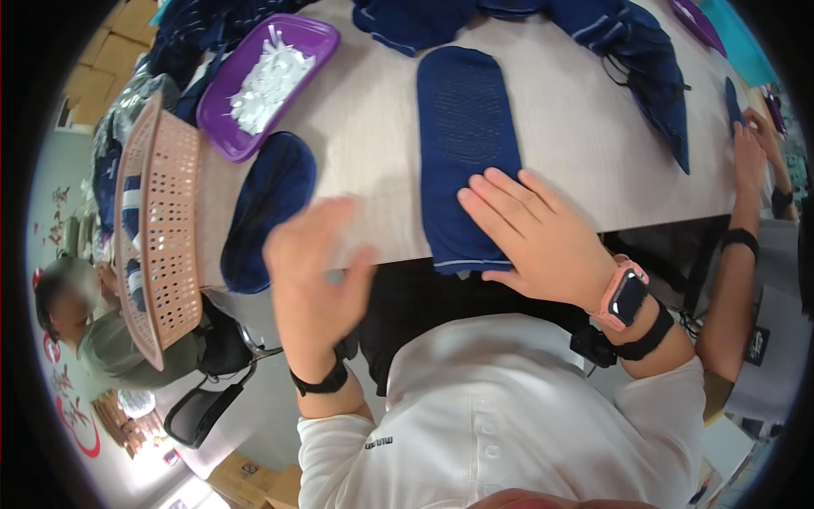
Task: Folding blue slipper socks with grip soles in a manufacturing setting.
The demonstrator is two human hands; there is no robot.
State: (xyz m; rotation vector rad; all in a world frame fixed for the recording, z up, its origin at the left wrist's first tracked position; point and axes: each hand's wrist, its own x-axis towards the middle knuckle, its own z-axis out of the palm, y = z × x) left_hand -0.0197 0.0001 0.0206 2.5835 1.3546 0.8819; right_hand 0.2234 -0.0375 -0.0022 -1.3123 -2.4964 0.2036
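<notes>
A navy sock (469,199) lies flat and lengthwise on the table, its toe pointing away from me and its dotted grip sole facing up. My right hand (538,237) rests palm down across its cuff end, fingers stretched out and holding nothing. My left hand (315,263), blurred by motion, hovers near the table's front edge with thumb and fingers apart. Just beyond it on the left lies another navy sock (270,208), partly covered by that hand.
A purple tray (219,93) holds white paper-like pieces (275,85). The pink perforated basket (172,246) at left contains banded navy bundles. Navy socks (415,21) are heaped along the far side. Co-workers sit at left and right; one's hands (750,140) hold a navy piece.
</notes>
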